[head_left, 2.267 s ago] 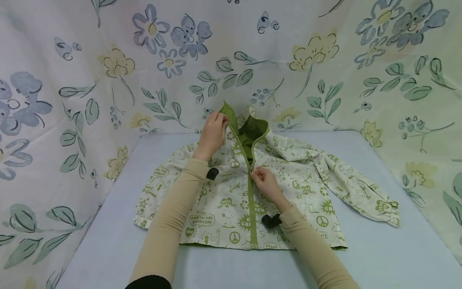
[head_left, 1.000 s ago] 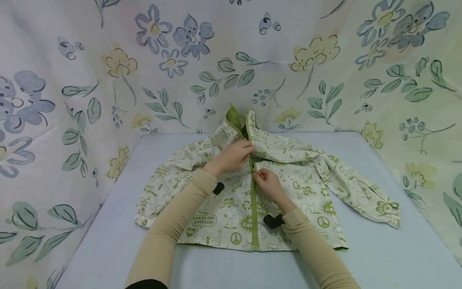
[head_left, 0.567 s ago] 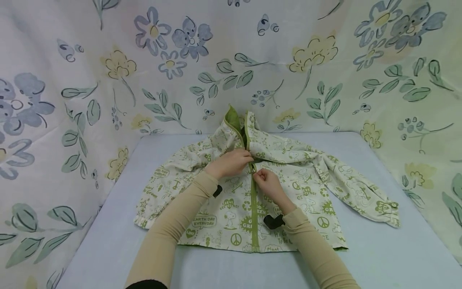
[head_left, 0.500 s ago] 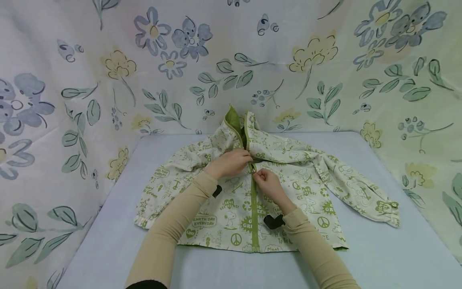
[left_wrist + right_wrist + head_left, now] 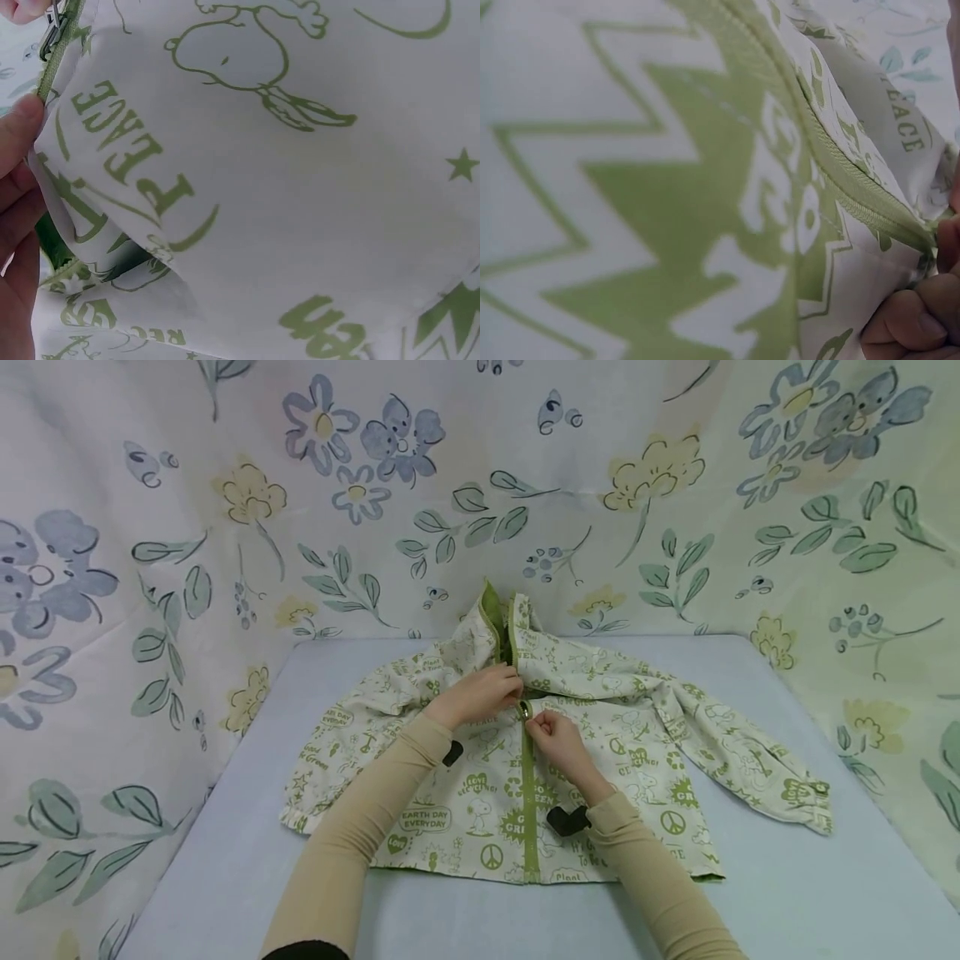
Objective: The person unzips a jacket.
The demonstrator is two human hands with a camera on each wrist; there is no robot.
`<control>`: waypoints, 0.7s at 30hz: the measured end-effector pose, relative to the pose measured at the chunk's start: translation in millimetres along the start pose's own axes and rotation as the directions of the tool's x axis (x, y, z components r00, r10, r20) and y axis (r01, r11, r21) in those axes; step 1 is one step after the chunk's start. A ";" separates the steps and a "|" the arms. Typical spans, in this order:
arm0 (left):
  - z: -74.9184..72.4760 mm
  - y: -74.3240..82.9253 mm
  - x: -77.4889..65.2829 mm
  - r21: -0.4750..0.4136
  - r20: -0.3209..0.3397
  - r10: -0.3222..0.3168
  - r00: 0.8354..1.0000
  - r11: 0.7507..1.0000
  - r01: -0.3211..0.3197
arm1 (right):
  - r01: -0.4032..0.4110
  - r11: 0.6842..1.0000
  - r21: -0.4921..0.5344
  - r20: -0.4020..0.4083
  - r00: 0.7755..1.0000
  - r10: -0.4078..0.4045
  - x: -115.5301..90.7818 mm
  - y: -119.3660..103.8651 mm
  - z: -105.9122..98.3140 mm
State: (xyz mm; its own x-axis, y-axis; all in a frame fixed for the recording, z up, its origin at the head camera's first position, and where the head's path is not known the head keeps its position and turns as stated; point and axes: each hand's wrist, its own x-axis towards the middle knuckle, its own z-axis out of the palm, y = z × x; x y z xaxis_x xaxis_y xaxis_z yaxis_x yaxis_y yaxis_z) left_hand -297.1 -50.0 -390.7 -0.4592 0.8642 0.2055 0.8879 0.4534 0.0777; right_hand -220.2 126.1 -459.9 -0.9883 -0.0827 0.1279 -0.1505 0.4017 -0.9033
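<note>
A white jacket (image 5: 465, 793) with green print and green lining lies front up, its collar (image 5: 491, 610) standing parted. Below the slider (image 5: 524, 710) the zipper is closed; above it the two edges split. My left hand (image 5: 480, 695) pinches the jacket's zipper edge just above the slider. In the left wrist view its thumb (image 5: 26, 112) lies on the front of that edge, with the fingers behind. My right hand (image 5: 555, 737) pinches the zipper pull at the slider, and the fingers mostly cover the pull. The right wrist view shows the zipper tape (image 5: 847, 172) running to these fingertips.
Beneath the jacket is a pale table (image 5: 787, 893). A floral curtain (image 5: 480, 485) stands behind and along both sides. One jacket sleeve (image 5: 750, 760) stretches to the right; the other sleeve (image 5: 315, 760) is bent at the left. Black wrist-camera mounts (image 5: 567, 820) sit by both cuffs.
My left hand has come down from the collar's left side to the zipper edge above the slider. The collar edges stand closer together. My right hand has stayed almost still at the pull.
</note>
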 end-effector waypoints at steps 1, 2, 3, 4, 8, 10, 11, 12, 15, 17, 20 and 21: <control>-0.2 -0.1 0.4 -0.004 -0.001 -0.006 1.000 1.000 0.006 | 0.002 1.000 0.001 -0.003 1.000 -0.002 -0.3 -0.3 0.2; -0.4 -0.2 0.8 -0.008 -0.001 -0.012 1.000 1.000 0.012 | 0.005 1.000 0.002 -0.006 1.000 -0.005 -0.8 -0.7 0.5; -0.6 -0.3 1.1 -0.012 -0.001 -0.018 1.000 1.000 0.017 | 0.009 1.000 0.000 -0.011 1.000 -0.009 -1.4 -1.3 0.7; -0.9 -0.3 1.4 -0.015 0.000 -0.023 1.000 1.000 0.023 | 0.013 1.000 0.000 -0.017 1.000 -0.013 -1.9 -1.7 1.0; -1.4 -0.2 1.4 -0.031 0.017 -0.043 0.999 0.999 0.043 | 0.034 0.999 0.017 -0.033 0.999 -0.034 -3.9 -2.8 2.5; -1.6 -0.5 1.1 -0.038 0.027 -0.059 0.998 0.997 0.060 | 0.041 0.999 0.027 -0.038 0.998 -0.040 -4.2 -1.9 3.5; -1.6 -1.1 1.0 -0.044 0.029 -0.070 0.997 0.997 0.071 | 0.041 0.999 0.034 -0.039 0.998 -0.040 -4.4 -1.5 3.9; -1.7 -1.6 0.9 -0.045 0.029 -0.081 0.996 0.996 0.082 | 0.039 0.998 0.040 -0.039 0.999 -0.038 -4.5 -1.1 4.3; -1.5 -4.5 0.8 -0.054 0.024 -0.112 0.993 0.992 0.113 | 0.036 0.998 0.054 -0.034 0.999 -0.034 -5.0 -0.4 5.5; -1.9 -6.6 0.8 -0.061 0.014 -0.126 0.992 0.990 0.126 | 0.039 0.997 0.062 -0.029 0.999 -0.037 -5.5 -1.4 5.7; -2.9 -9.5 0.4 -0.072 0.005 -0.141 0.990 0.987 0.141 | 0.040 0.997 0.067 -0.024 0.999 -0.039 -5.5 -2.7 6.0; -3.5 -10.1 0.3 -0.076 0.001 -0.144 0.990 0.987 0.143 | 0.040 0.997 0.066 -0.022 0.999 -0.039 -5.6 -3.2 6.0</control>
State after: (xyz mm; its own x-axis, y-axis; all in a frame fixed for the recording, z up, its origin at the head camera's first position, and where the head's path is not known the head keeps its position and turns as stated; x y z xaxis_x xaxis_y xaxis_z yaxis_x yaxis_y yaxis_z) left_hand -306.1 -55.0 -388.1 -0.5822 0.7904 0.1908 0.8122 0.5548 0.1803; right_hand -214.0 119.9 -460.1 -0.9820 -0.0785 0.1718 -0.1883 0.3374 -0.9223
